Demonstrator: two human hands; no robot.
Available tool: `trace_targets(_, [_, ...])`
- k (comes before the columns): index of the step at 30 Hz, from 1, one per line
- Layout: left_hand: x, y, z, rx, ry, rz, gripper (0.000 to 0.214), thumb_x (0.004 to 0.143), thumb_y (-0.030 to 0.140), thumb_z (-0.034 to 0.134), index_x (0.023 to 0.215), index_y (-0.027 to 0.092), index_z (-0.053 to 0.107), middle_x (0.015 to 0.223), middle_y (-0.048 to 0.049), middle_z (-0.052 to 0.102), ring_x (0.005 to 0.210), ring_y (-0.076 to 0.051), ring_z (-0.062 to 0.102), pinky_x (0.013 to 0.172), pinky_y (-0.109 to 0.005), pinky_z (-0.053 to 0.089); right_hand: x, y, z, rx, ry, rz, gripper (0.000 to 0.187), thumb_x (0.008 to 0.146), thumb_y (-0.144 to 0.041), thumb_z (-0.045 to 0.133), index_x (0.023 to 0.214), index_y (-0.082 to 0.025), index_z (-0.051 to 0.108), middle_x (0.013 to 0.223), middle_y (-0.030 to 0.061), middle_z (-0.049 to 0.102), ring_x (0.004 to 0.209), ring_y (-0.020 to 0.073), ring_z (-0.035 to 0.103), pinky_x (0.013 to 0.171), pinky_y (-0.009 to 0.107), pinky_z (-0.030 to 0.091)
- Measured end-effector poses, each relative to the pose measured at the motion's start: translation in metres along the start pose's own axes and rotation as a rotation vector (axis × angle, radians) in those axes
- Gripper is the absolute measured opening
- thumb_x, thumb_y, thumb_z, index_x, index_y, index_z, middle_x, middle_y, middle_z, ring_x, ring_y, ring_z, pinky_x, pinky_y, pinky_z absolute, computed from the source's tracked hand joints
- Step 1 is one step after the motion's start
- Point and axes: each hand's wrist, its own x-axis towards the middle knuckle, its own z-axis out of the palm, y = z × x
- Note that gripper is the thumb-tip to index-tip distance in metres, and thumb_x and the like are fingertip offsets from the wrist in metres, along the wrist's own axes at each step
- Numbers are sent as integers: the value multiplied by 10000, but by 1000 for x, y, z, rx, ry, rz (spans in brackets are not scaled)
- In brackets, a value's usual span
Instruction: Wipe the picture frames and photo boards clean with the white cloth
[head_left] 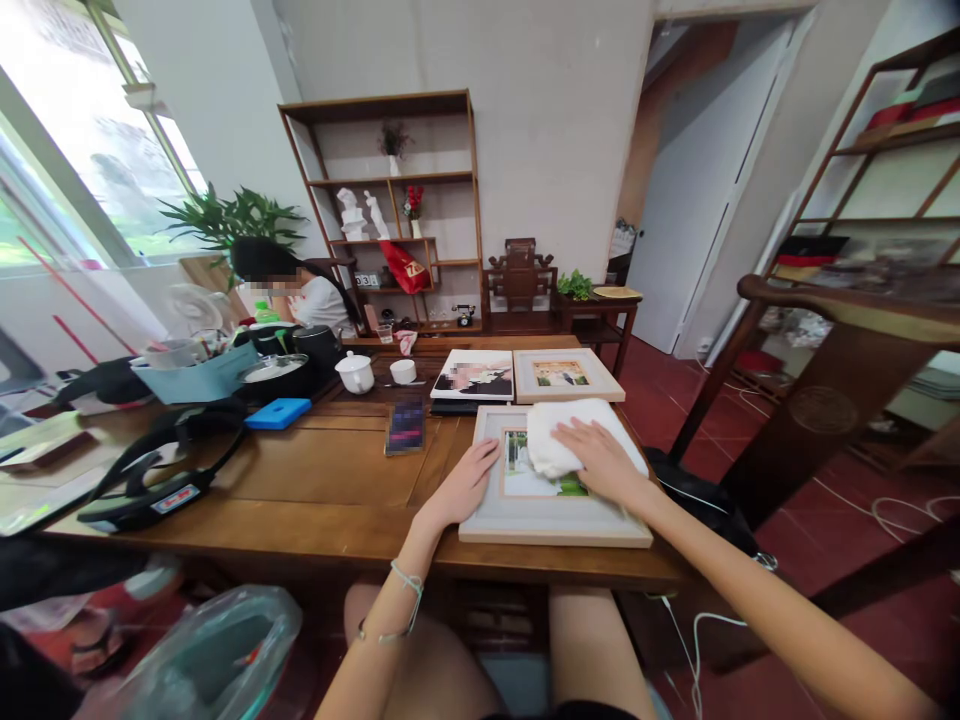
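Note:
A light wooden picture frame [480,535] with a pale mat and a green outdoor photo lies flat at the table's front edge. My left hand [474,478] rests on its left side, fingers stretched out over the border. With my right hand [596,462] I hold a folded white cloth [581,415] against the frame's upper right part, fingers bent over it. The cloth and hand hide part of the photo. Just beyond lie a second framed picture [525,375] and a white photo panel [461,365] on a dark item.
On the wooden table [300,480] are a phone [405,425], a white teapot [355,372], a cup [403,372], a blue box [278,413] and a black headset-like device [161,475]. A person [322,300] sits across at the left. A chair [825,400] stands right; a lined bin [217,640] below left.

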Motion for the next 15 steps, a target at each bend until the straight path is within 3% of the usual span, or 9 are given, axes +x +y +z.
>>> trace_targets(3, [0,-1,0,-5,-4,1,530,906,95,348,1425,139,439,1515,-142,390,1432,-251,317,1193,-520,256,25,14,3,-46,66,100,743,694,24,474,1425,-102,431,1492,154,413,1406,328,300,1140,538,200])
trace_targets(7, [-1,-5,3,-23,20,16,524,916,108,351,1431,163,434,1519,-128,389,1431,-238,321,1197,-508,254,31,5,0,-45,31,80,690,704,-8,490,1391,-61,461,1439,188,474,1362,357,362,1104,528,264])
trace_targets(12, [-2,-7,5,-46,38,28,525,919,117,365,1435,187,430,1514,-115,400,1429,-235,324,1194,-506,263,-19,-34,-19,28,-88,-64,644,686,-51,498,1320,-149,559,1326,132,598,1240,296,524,1028,431,392])
trace_targets(15, [-2,-6,5,-38,28,19,516,925,119,348,1433,162,431,1517,-132,390,1432,-241,316,1197,-511,253,-49,-51,-32,149,-166,-139,688,675,-56,487,1349,-186,542,1354,109,581,1273,290,501,1036,429,393])
